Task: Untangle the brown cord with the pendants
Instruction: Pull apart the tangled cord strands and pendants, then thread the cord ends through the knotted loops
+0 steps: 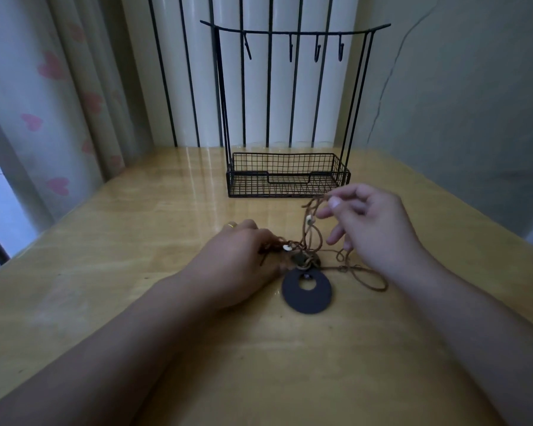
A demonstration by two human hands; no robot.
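On a glossy wooden table (pixel 136 241) before a heart-print curtain (pixel 53 96), a wire rack (pixel 286 176) stands. The left hand (pixel 243 259) pinches the cord (pixel 308 238) low; the right hand (pixel 373 229) pinches it raised, above the disc pendant (pixel 306 292).

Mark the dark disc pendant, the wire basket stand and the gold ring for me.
dark disc pendant (pixel 306 298), head view, its flat lower face.
wire basket stand (pixel 286 192), head view, front wall of its basket.
gold ring (pixel 231 225), head view, band on a left-hand finger.
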